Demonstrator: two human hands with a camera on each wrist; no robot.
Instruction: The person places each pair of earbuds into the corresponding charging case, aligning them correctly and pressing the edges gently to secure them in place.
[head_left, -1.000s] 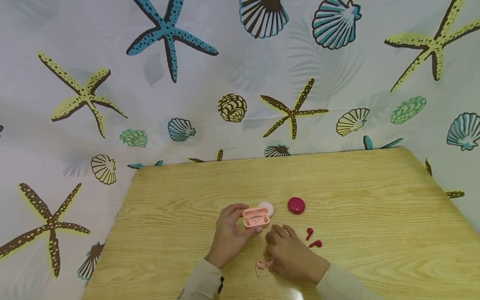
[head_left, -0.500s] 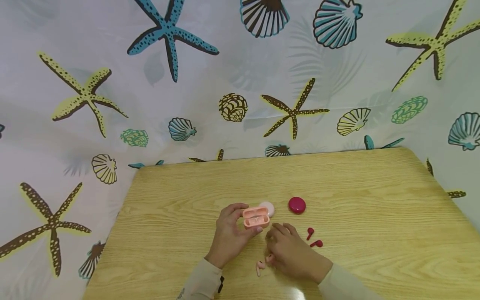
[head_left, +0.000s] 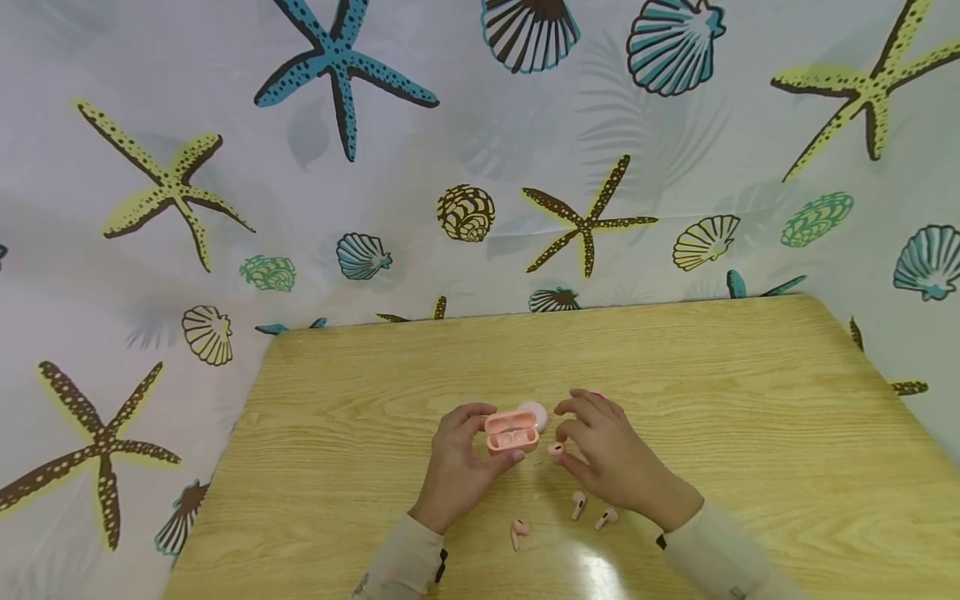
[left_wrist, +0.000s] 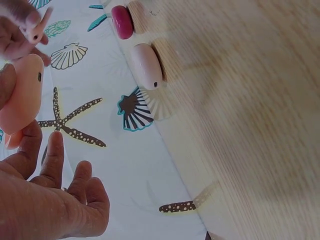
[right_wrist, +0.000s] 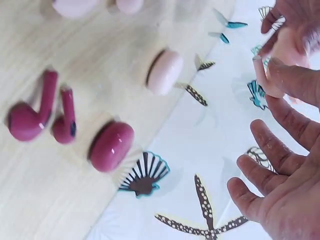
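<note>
In the head view my left hand holds a peach earbud charging case above the table, its lid raised. To the right of the case, my right hand pinches a peach earbud between thumb and index finger; the stem shows in the right wrist view, where this earbud is near the case. Another peach earbud lies on the table below the hands. Two paler pink earbuds, one left and one right, lie under my right wrist.
A closed pale pink case stands behind the peach one. The magenta case is mostly covered by my right hand in the head view. Two magenta earbuds lie on the wooden table, backed by a shell-print cloth.
My right hand has picked up one peach earbud and moved it up and away to beside the case. The pale pink earbuds are uncovered; the magenta ones are now hidden in the head view.
</note>
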